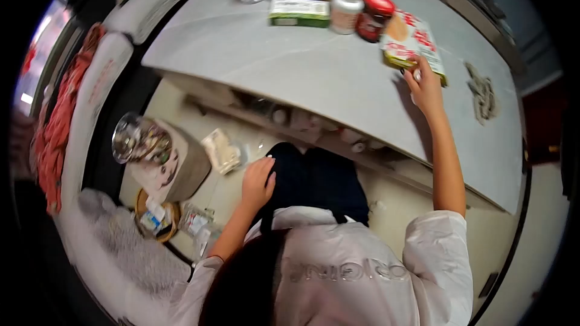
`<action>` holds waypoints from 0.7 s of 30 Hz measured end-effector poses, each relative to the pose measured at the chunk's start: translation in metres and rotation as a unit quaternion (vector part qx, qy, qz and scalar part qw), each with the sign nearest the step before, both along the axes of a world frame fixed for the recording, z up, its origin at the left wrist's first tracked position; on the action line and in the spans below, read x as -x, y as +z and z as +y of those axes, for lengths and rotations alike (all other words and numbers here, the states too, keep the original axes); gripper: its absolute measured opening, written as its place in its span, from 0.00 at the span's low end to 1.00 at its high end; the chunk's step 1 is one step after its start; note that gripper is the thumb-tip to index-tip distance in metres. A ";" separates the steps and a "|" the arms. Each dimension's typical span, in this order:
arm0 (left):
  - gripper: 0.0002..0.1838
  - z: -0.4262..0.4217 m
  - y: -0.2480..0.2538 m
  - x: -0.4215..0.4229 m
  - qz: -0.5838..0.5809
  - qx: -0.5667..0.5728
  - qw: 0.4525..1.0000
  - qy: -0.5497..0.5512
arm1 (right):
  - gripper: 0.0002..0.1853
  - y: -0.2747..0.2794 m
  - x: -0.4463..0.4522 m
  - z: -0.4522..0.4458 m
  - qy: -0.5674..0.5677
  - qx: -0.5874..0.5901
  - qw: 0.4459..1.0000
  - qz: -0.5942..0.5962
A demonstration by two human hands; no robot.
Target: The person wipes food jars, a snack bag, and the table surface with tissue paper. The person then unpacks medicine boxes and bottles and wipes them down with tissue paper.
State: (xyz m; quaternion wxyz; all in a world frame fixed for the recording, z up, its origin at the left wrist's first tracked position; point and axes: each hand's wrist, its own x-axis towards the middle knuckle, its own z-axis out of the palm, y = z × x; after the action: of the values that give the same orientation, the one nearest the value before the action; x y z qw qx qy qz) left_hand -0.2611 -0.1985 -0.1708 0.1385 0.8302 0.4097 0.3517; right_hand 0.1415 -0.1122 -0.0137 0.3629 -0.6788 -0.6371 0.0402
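Observation:
My right hand [426, 87] reaches over the grey tabletop, its fingers pinched at the near edge of a flat white and yellow-green package [414, 39] with red characters. The thumb side is blurred, so the exact grip is hard to see. Just left of the package stand a dark jar with a red lid [374, 18] and a white bottle [346, 11]. A green and white box [299, 12] lies beside them. My left hand [258, 181] holds nothing and lies with fingers stretched out on my dark-clad thigh [302, 175].
A crumpled grey cloth [481, 93] lies on the right of the table [241, 54]. Below the tabletop runs a shelf with various items. On the left are a bin [187, 163], a round basket [172, 229], plastic bags and a sofa with grey fur [133, 247].

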 end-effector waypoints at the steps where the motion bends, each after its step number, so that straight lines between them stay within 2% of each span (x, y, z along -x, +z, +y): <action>1: 0.22 -0.013 -0.012 0.016 0.027 0.039 0.999 0.023 | 0.13 -0.008 0.007 0.000 0.047 -0.001 0.998 -0.045; 2: 0.23 -0.024 -0.025 0.028 0.047 0.066 0.995 0.055 | 0.13 -0.016 0.015 0.000 0.092 -0.002 0.992 -0.091; 3: 0.24 -0.038 -0.035 0.039 0.066 0.098 0.989 0.084 | 0.14 -0.015 0.028 0.000 0.069 -0.017 0.988 -0.137; 5: 0.26 -0.055 -0.062 0.058 0.067 0.134 0.978 0.142 | 0.18 -0.018 0.036 0.006 -0.004 -0.014 0.990 -0.143; 7: 0.28 -0.064 -0.080 0.074 0.060 0.154 0.968 0.187 | 0.28 -0.024 0.041 0.013 0.021 -0.120 0.976 -0.179; 12: 0.31 -0.068 -0.099 0.098 0.045 0.167 0.960 0.222 | 0.27 -0.012 0.063 0.000 -0.053 -0.110 0.966 -0.230; 15: 0.30 -0.063 -0.100 0.101 0.058 0.162 0.958 0.229 | 0.25 -0.004 0.079 -0.002 -0.059 -0.184 0.941 -0.278; 16: 0.30 -0.059 -0.099 0.101 0.064 0.157 0.958 0.233 | 0.24 -0.001 0.091 -0.003 -0.061 -0.198 0.943 -0.262; 19: 0.30 -0.050 -0.097 0.096 0.062 0.119 0.962 0.240 | 0.22 0.006 0.139 -0.006 0.018 -0.272 0.934 -0.229; 21: 0.31 -0.047 -0.092 0.092 0.056 0.113 0.956 0.264 | 0.20 0.001 0.172 -0.009 0.050 -0.282 0.935 -0.208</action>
State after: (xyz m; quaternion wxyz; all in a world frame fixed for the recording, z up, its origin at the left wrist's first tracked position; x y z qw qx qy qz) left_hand -0.3533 -0.2452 -0.2626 0.1101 0.6895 0.6587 0.2804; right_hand -0.0302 -0.1212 -0.0129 0.3962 -0.5095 -0.7163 -0.2651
